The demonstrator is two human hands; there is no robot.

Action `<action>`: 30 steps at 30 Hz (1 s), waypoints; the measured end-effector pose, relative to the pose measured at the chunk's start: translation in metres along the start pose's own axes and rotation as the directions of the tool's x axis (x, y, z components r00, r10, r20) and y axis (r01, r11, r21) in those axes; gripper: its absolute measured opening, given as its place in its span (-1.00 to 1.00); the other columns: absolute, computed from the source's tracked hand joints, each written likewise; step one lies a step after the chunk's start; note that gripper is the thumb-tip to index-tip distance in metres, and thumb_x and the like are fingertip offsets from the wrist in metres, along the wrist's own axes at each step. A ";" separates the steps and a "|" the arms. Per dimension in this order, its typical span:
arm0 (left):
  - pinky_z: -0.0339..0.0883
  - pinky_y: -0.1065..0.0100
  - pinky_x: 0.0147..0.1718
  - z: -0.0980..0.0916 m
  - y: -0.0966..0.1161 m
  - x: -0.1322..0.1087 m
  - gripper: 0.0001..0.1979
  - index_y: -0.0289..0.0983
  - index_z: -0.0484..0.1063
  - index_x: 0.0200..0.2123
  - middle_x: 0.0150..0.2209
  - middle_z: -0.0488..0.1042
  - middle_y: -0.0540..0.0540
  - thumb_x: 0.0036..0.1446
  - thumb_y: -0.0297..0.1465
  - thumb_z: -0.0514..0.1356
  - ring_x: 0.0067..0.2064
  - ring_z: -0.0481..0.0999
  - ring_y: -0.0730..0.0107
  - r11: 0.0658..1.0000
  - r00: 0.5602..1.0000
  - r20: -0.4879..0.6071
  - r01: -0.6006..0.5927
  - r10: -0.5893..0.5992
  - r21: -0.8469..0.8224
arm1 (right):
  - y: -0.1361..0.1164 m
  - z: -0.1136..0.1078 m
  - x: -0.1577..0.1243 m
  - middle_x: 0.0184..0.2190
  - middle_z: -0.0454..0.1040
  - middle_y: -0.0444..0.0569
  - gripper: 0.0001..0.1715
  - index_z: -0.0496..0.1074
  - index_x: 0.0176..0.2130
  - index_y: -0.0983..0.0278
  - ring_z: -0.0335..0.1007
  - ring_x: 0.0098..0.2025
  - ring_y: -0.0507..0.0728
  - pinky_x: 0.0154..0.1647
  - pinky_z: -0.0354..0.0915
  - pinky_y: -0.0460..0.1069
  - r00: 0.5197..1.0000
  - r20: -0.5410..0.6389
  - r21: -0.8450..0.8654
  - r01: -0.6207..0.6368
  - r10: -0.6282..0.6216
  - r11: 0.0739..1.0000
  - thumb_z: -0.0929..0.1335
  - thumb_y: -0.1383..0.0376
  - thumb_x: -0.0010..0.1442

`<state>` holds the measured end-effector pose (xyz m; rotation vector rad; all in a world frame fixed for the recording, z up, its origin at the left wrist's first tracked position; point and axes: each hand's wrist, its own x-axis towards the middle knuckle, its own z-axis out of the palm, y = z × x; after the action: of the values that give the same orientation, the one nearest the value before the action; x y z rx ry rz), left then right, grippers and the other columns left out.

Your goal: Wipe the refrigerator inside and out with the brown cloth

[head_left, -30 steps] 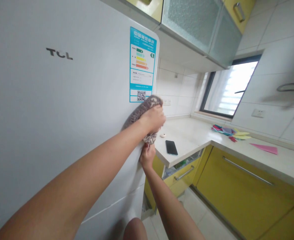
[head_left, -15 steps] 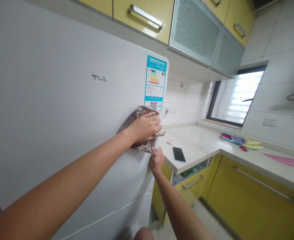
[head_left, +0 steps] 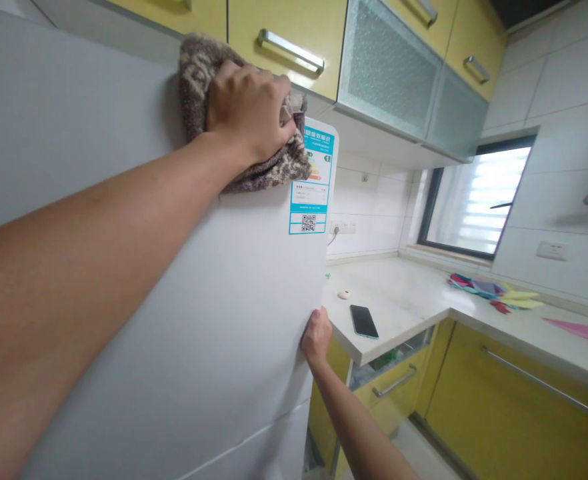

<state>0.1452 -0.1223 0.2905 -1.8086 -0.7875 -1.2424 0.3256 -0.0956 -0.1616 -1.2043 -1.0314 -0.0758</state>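
Observation:
A white fridge door (head_left: 214,320) fills the left of the view. My left hand (head_left: 247,110) is closed on a brown patterned cloth (head_left: 199,73), pressing it against the top of the door, over the upper part of a blue energy label (head_left: 310,200). Lower down, my right hand (head_left: 317,337) grips the door's right edge, fingers wrapped round it.
Yellow wall cabinets (head_left: 284,40) with metal handles hang just above the fridge, beside frosted glass doors (head_left: 389,67). To the right runs a white counter (head_left: 399,300) with a phone (head_left: 364,321), a small pale object (head_left: 344,294) and coloured papers (head_left: 494,293). A window (head_left: 474,207) lies beyond.
My left hand has carried the cloth up from the middle of the door, below the label, to its top edge. My right hand has stayed on the door's right edge.

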 end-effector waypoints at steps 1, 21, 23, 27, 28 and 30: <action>0.23 -0.22 0.34 0.005 0.008 0.009 -0.56 -0.14 0.57 0.05 0.07 0.65 -0.12 0.24 -0.04 0.20 0.20 0.51 -0.09 1.000 1.000 0.015 0.003 -0.003 0.004 | 0.000 0.000 0.000 -0.32 0.48 0.05 -0.31 0.40 -0.23 0.19 0.40 -0.24 0.25 -0.14 0.29 0.11 1.000 0.008 0.006 0.001 -0.001 1.000 0.03 -0.21 0.48; 0.24 0.11 0.26 0.073 0.096 -0.130 -0.70 -0.28 0.60 -0.03 0.07 0.66 -0.23 0.29 -0.23 0.28 0.18 0.55 0.06 0.743 0.701 0.249 -0.641 0.669 -0.194 | 0.006 -0.002 0.005 -0.35 0.53 0.05 -0.22 0.38 -0.30 0.19 0.39 -0.28 0.21 -0.16 0.29 0.09 0.999 0.041 0.012 -0.002 0.002 1.000 0.00 -0.28 0.46; 0.17 0.11 0.37 0.052 0.069 -0.151 -0.64 -0.27 0.57 0.07 0.22 0.59 -0.24 0.29 -0.23 0.30 0.29 0.48 0.07 0.757 0.716 0.249 -0.628 0.653 -0.180 | 0.007 -0.002 0.005 -0.38 0.51 0.03 -0.21 0.34 -0.33 0.18 0.35 -0.31 0.20 -0.19 0.26 0.09 0.999 0.036 0.011 -0.009 0.009 1.000 0.00 -0.31 0.45; 0.03 0.05 0.48 -0.009 -0.005 -0.161 -0.46 -0.23 0.41 0.34 0.44 0.39 -0.19 0.34 -0.24 0.25 0.47 0.32 0.11 0.885 0.854 0.237 -0.460 0.463 -0.071 | 0.007 -0.003 0.006 -0.40 0.48 0.03 -0.18 0.32 -0.36 0.18 0.32 -0.33 0.19 -0.23 0.22 0.08 0.999 0.032 0.010 -0.022 0.022 1.000 0.00 -0.36 0.41; 0.02 0.03 0.49 -0.027 -0.026 -0.157 -0.45 -0.22 0.39 0.37 0.46 0.37 -0.17 0.36 -0.24 0.22 0.48 0.30 0.12 0.921 0.897 0.216 -0.389 0.387 -0.032 | 0.007 -0.003 0.006 -0.40 0.48 0.02 -0.17 0.31 -0.36 0.18 0.31 -0.33 0.19 -0.23 0.21 0.08 0.999 0.030 0.008 -0.027 0.027 1.000 0.00 -0.37 0.40; 0.03 -0.01 0.48 -0.061 -0.069 -0.145 -0.45 -0.20 0.37 0.38 0.47 0.35 -0.10 0.40 -0.19 0.16 0.49 0.29 0.14 0.976 0.971 0.129 -0.209 0.200 0.067 | 0.007 -0.003 0.007 -0.42 0.45 0.01 -0.15 0.29 -0.38 0.17 0.27 -0.35 0.18 -0.25 0.18 0.09 0.999 0.028 0.001 -0.037 0.037 0.999 -0.01 -0.41 0.38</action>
<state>0.0126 -0.1492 0.1840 -1.8612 -0.6872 -0.9624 0.3353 -0.0923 -0.1621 -1.2256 -1.0333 -0.0292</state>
